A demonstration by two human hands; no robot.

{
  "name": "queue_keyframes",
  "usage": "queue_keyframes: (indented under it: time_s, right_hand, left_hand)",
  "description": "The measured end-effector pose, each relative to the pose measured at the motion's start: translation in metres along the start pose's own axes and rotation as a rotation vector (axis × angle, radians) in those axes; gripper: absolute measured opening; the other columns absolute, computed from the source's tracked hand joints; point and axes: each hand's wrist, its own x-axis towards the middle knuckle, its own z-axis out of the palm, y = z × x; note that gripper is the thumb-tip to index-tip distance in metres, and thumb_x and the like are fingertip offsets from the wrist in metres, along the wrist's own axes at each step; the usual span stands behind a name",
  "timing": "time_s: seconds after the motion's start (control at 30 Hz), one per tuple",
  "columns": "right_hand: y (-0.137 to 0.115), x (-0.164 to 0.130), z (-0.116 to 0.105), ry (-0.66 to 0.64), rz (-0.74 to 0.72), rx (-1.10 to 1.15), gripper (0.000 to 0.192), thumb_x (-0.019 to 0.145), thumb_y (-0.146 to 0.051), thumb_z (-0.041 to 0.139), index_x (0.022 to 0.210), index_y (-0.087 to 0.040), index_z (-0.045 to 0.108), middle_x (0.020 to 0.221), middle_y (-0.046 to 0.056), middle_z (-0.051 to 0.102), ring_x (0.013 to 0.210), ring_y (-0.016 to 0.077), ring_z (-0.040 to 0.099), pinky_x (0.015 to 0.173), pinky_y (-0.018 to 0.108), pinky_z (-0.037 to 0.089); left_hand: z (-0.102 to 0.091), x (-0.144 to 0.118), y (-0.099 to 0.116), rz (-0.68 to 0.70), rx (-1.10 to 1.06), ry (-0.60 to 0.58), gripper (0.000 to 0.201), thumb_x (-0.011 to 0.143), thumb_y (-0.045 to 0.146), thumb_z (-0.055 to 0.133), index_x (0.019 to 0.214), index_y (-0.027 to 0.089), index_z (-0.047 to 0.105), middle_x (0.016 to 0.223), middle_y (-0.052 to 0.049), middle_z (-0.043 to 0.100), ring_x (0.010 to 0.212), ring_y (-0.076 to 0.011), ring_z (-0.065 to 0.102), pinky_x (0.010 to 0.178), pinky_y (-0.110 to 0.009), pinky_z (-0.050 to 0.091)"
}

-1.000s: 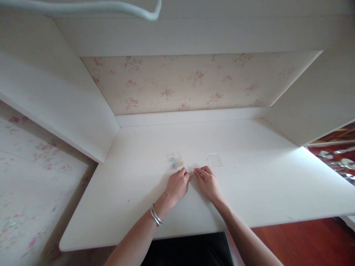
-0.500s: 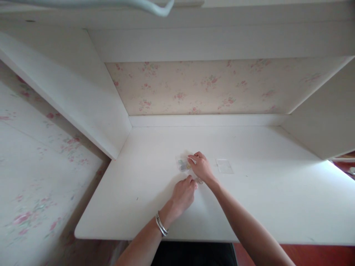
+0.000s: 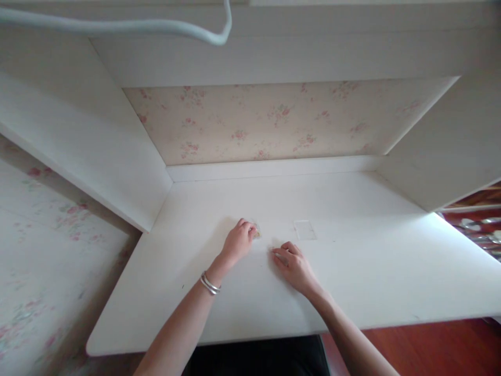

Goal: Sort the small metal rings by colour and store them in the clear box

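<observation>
My left hand has its fingers closed at the edge of a small clear plastic bag, which lies on the white desk. Something yellowish shows in that bag; the hand covers much of it. To the right and nearer to me, my right hand rests low over the desk, thumb and fingers pinched together. A small translucent piece shows between those fingers, too small to name. Beyond the right hand, a flat clear square sleeve lies by itself, touched by neither hand.
White side panels stand left and right of the desk, with floral wallpaper at the back. A pale cable hangs across the top left. A tiny dark mark lies on the desk at left. Shiny objects show beyond the right edge.
My left hand has moved up and left to the small bag. My right hand has come away from it, down and to the right. The view has shifted slightly.
</observation>
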Motion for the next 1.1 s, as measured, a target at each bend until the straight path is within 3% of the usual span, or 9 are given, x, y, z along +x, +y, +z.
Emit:
queue_keyframes:
  time_s: [0.17,0.3,0.53,0.77,0.93,1.1]
  right_hand:
    - [-0.003,-0.006,-0.001,0.000,-0.017,-0.100,0.025,0.091,-0.031,0.044,0.098,-0.028,0.068,0.090,0.004,0.058,0.083,0.0173,0.055,0.076,0.032,0.043]
    - [0.000,-0.008,0.002,0.035,-0.017,-0.075,0.026,0.092,-0.030,0.043,0.099,-0.028,0.068,0.088,0.005,0.059,0.082,0.0171,0.055,0.075,0.031,0.044]
    - [-0.001,0.001,0.004,0.136,0.005,0.087,0.030,0.092,-0.034,0.040,0.098,-0.026,0.069,0.088,0.005,0.058,0.081,0.0158,0.056,0.075,0.028,0.046]
    - [-0.017,0.059,0.006,0.175,-0.044,0.145,0.030,0.091,-0.036,0.042,0.096,-0.024,0.070,0.085,0.005,0.059,0.076,0.0136,0.057,0.071,0.025,0.045]
    - [-0.023,0.101,0.020,0.110,-0.060,0.023,0.026,0.089,-0.031,0.045,0.095,-0.025,0.070,0.086,0.003,0.059,0.072,0.0120,0.056,0.067,0.023,0.042]
    - [-0.020,0.105,0.026,0.104,-0.036,-0.023,0.025,0.087,-0.031,0.047,0.088,-0.025,0.071,0.083,0.003,0.059,0.074,0.0133,0.056,0.068,0.024,0.041]
  left_hand:
    - [0.007,0.029,-0.013,-0.077,0.069,-0.006,0.019,0.090,0.024,0.046,0.089,0.017,0.064,0.096,-0.005,0.058,0.086,-0.0136,0.059,0.083,-0.025,0.044]
    - [0.009,0.031,-0.018,-0.073,0.071,0.026,0.021,0.090,0.025,0.045,0.088,0.019,0.065,0.092,-0.004,0.060,0.086,-0.0142,0.059,0.084,-0.026,0.044]
    - [-0.001,-0.010,-0.021,-0.097,-0.064,0.171,0.024,0.090,0.030,0.043,0.091,0.018,0.064,0.088,-0.005,0.064,0.080,-0.0143,0.059,0.077,-0.025,0.045]
    - [0.008,-0.059,-0.017,-0.169,-0.273,0.003,0.026,0.089,0.032,0.045,0.090,0.017,0.066,0.086,-0.004,0.068,0.076,-0.0142,0.061,0.073,-0.024,0.046]
    - [0.010,-0.065,-0.018,-0.170,-0.287,0.001,0.025,0.088,0.030,0.045,0.090,0.017,0.067,0.087,-0.005,0.068,0.078,-0.0146,0.061,0.073,-0.024,0.047]
    - [0.008,-0.065,-0.019,-0.175,-0.252,-0.017,0.024,0.088,0.029,0.046,0.089,0.018,0.067,0.084,-0.004,0.069,0.075,-0.0143,0.062,0.070,-0.023,0.047]
